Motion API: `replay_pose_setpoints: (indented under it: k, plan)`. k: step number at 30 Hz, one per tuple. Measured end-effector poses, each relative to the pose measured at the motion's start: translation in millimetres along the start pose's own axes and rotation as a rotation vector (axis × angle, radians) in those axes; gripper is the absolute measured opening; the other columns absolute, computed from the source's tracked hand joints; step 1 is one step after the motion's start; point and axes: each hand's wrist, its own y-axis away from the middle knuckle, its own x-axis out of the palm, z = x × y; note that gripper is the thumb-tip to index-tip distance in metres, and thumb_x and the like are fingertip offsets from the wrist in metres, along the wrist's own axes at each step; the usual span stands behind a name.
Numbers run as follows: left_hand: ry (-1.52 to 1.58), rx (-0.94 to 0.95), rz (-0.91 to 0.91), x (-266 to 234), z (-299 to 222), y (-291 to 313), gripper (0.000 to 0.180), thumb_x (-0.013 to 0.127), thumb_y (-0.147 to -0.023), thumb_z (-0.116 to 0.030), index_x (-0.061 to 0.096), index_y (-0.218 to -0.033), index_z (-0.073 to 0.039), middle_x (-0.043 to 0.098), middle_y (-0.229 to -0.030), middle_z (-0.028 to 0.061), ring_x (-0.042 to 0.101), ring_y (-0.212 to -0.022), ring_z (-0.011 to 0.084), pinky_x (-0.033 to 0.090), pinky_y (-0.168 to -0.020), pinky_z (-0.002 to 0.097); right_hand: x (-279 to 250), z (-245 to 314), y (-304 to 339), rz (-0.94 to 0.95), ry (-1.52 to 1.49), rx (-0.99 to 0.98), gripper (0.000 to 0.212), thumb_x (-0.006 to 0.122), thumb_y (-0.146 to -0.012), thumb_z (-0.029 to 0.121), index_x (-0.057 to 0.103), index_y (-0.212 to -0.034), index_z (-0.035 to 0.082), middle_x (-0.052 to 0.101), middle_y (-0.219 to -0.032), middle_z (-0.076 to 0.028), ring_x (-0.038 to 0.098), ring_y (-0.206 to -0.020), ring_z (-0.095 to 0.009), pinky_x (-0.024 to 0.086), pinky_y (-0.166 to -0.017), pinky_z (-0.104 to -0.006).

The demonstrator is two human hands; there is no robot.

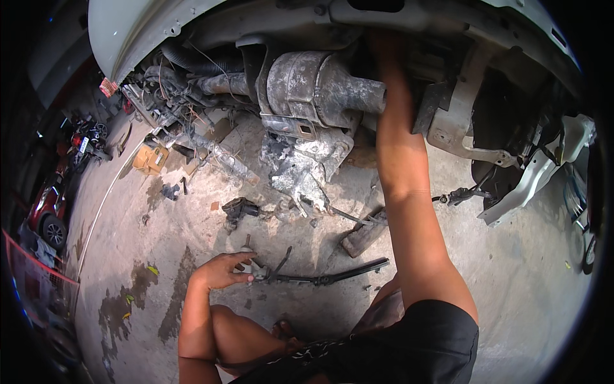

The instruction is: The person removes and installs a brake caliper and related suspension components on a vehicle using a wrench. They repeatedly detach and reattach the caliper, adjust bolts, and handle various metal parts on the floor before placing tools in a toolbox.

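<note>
My right arm (403, 160) reaches up into the front of a partly stripped vehicle, passing just right of a scuffed grey cylindrical housing (295, 86) with a short pipe stub. My right hand (385, 45) is in shadow under the upper crossmember (288, 25); its fingers are hidden. Low on the left, my left hand (224, 270) hangs over my bent knee, thumb and fingers apart. Right by its fingertips is a dark rod linkage (320, 280) with a greyish end, on the concrete floor. A dirty silver metal casting (310, 169) sits below the housing.
A bent metal bracket (534, 185) sticks out at the right. Loose parts lie about the floor, among them a black fitting (240, 211), a wooden block (366, 233) and a cardboard box (151, 158). Motorcycles (89, 141) and a red car (48, 208) stand at the far left.
</note>
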Motion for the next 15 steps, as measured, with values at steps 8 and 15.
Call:
replay_pose_setpoints:
  k: [8, 15]
  plan:
    - [0.031, -0.069, 0.036, 0.6, -5.4, 0.2, 0.071, 0.076, -0.086, -0.038, 0.050, -0.142, -0.005, 0.065, -0.126, 0.0202, 0.066, -0.112, 0.0326, 0.051, -0.098, 0.0398, -14.4, 0.8, 16.2, -0.020, -0.027, 0.031, 0.048, 0.061, -0.092, 0.026, 0.056, -0.133, 0.003, 0.058, -0.133, -0.024, 0.051, -0.128, -0.043, 0.040, -0.106, -0.0500]
    - [0.005, -0.040, 0.050, -1.9, -2.8, 0.5, 0.071, 0.076, -0.086, -0.038, 0.049, -0.144, -0.007, 0.066, -0.125, 0.0198, 0.064, -0.115, 0.0326, 0.050, -0.099, 0.0393, -8.6, 2.7, 23.5, 0.041, -0.039, -0.208, 0.037, 0.056, -0.093, 0.020, 0.061, -0.124, 0.001, 0.064, -0.121, -0.024, 0.058, -0.114, -0.041, 0.045, -0.100, -0.0487]
